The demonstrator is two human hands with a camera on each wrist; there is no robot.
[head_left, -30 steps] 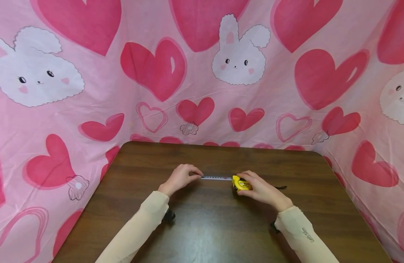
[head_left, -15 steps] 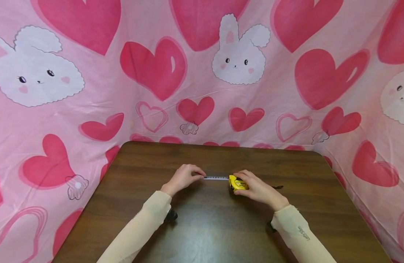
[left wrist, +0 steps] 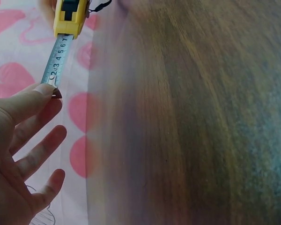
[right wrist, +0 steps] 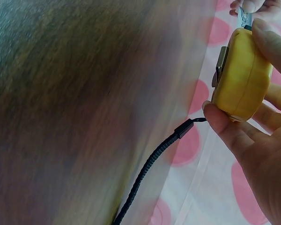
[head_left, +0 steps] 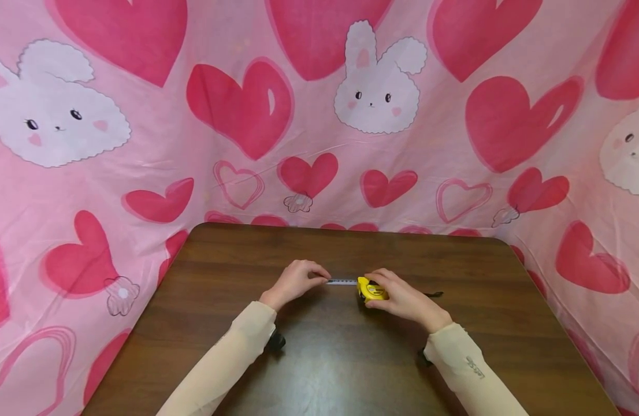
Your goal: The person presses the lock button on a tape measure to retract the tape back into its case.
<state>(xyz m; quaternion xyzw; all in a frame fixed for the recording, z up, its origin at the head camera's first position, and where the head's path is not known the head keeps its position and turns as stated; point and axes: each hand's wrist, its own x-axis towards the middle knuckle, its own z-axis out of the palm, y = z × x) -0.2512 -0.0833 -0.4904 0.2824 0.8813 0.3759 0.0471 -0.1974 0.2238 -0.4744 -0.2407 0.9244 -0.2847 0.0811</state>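
My right hand (head_left: 402, 296) grips a yellow tape measure (head_left: 371, 290) by its case. In the right wrist view the thumb and fingers wrap the yellow case (right wrist: 243, 75), and a black wrist cord (right wrist: 152, 161) trails from its end. A short length of silvery blade (head_left: 342, 282) runs out of the case toward my left hand (head_left: 297, 281). Thumb and forefinger of that hand pinch the hooked tip, as the left wrist view shows; its other fingers are spread. Numbers up to about 7 show on the blade (left wrist: 57, 58).
Both hands are above a dark brown wooden table (head_left: 319, 358). A pink cloth (head_left: 309, 133) with hearts and rabbit faces hangs behind it and along both sides. A black wrist device (head_left: 275, 341) sits under the left sleeve.
The tape measure in my right hand has moved left and my left hand slightly right. The stretch of blade between them has become shorter.
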